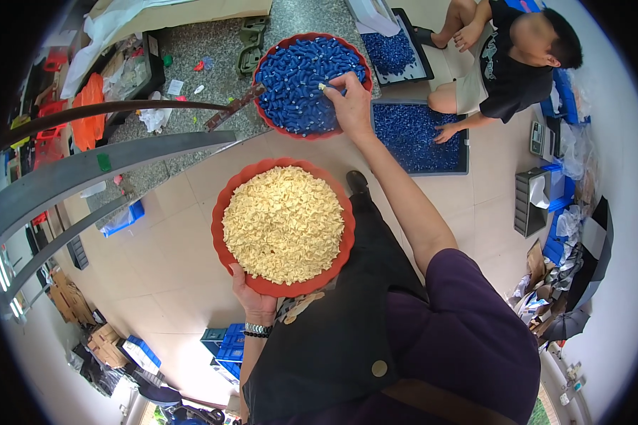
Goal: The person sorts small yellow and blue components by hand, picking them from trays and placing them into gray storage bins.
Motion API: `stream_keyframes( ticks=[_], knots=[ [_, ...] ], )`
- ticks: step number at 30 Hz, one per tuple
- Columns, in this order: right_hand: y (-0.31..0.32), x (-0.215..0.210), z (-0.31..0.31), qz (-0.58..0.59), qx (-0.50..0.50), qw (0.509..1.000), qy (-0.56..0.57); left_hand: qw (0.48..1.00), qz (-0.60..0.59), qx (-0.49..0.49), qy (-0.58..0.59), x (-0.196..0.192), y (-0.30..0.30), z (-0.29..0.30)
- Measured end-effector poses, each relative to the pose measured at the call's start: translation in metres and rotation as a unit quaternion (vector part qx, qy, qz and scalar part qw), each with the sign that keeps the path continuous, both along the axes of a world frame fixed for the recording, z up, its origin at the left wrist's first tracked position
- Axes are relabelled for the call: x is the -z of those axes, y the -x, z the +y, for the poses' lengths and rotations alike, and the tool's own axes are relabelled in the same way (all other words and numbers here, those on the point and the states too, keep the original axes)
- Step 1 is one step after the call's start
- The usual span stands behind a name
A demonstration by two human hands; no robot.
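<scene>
My left hand (254,294) grips the rim of a red scalloped basin (221,234) from its near side. Small cream-coloured pieces (282,221) fill that basin in a heap. Farther off, a second red basin (365,60) rests at the edge of the speckled stone surface, full of short blue cylindrical pieces (294,74). Over its right side, my right hand (352,106) pinches a small cream-coloured piece (323,86) between thumb and fingertips. The exact kind of these pieces is too small to tell.
A person (521,64) sits at the far right, one hand in a tray (468,149) of blue bits. Another tray (425,60) of blue pieces lies beyond it. Grey curved bars (120,152) cross the left side. A dark crate (530,202) stands to the right.
</scene>
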State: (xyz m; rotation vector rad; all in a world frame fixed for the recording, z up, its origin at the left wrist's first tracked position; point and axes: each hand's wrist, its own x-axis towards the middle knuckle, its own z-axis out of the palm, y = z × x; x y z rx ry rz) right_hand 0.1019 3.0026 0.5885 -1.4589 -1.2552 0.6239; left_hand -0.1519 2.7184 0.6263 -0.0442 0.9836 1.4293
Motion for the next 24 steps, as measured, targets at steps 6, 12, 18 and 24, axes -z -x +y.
stream_keyframes(
  ticks=[6, 12, 18, 24],
  knots=[
    [0.000, 0.020, 0.011, -0.059, 0.009, 0.995, -0.085, 1.000, 0.000, 0.003, 0.000, 0.002, 0.000, 0.000],
    [-0.001, 0.020, 0.012, -0.040, 0.017, 0.996, -0.081, 1.000, -0.003, 0.002, 0.018, 0.001, -0.003, 0.001],
    [-0.002, 0.010, 0.011, 0.042, 0.021, 0.998, -0.032, 1.000, -0.013, 0.004, 0.016, 0.005, 0.000, -0.001],
    [-0.022, 0.000, -0.003, 0.124, 0.020, 0.992, 0.023, 1.000, -0.005, 0.019, 0.022, -0.009, -0.011, 0.008]
  ],
)
